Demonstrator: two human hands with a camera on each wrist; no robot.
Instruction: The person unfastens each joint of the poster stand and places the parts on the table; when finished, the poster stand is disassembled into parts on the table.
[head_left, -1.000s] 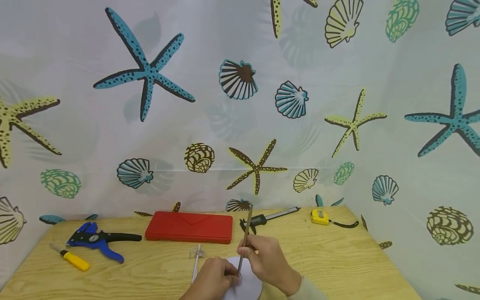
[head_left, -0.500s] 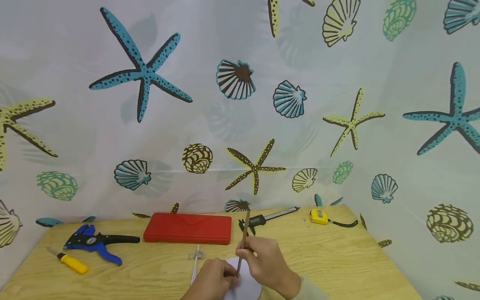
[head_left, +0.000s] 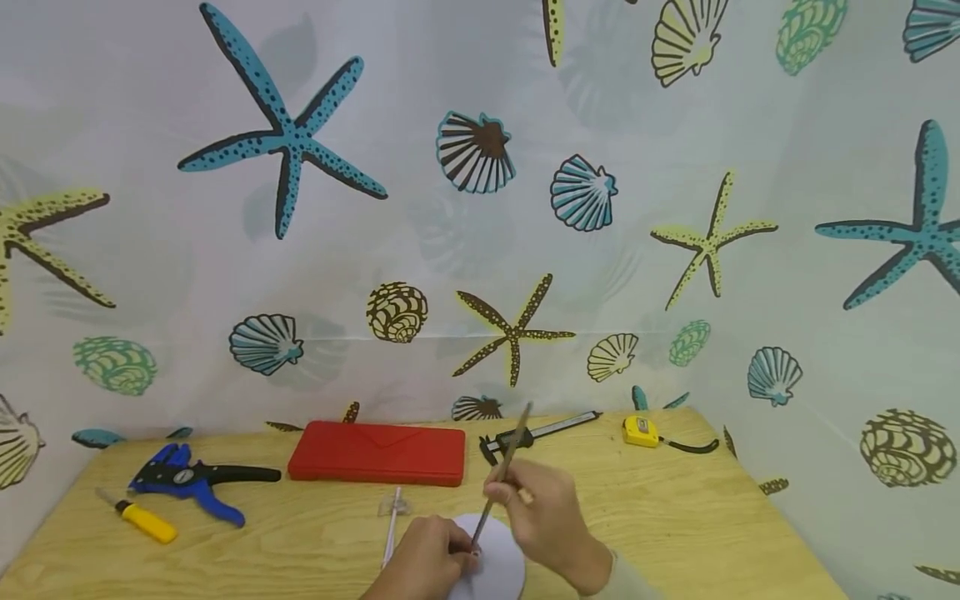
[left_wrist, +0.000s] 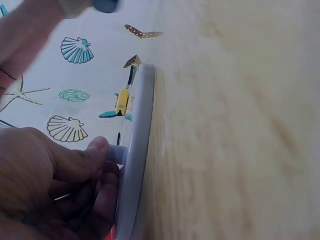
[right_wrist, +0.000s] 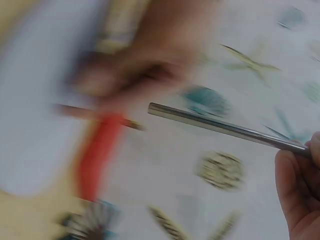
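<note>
A white round disc (head_left: 504, 571) lies on the table in front of me. My left hand (head_left: 429, 560) rests at the disc and pinches a short pale stub (left_wrist: 117, 154) standing from its face, between thumb and fingers. My right hand (head_left: 549, 521) grips a slim metal rod (head_left: 504, 467), which leans up and to the right over the disc. In the right wrist view, the lower end of the rod (right_wrist: 215, 123) shows free of the stub, pointing toward the left hand. The left fingers hide part of the disc's middle.
A white stick with a clear piece (head_left: 392, 521) lies left of the disc. Behind are a red case (head_left: 378, 454), digital caliper (head_left: 536, 436) and yellow tape measure (head_left: 641, 432). Blue wire strippers (head_left: 191, 477) and a yellow-handled knife (head_left: 148, 522) lie at left.
The rod has tilted further to the right, and my right hand has shifted slightly up and right with it. My left hand stays at the disc.
</note>
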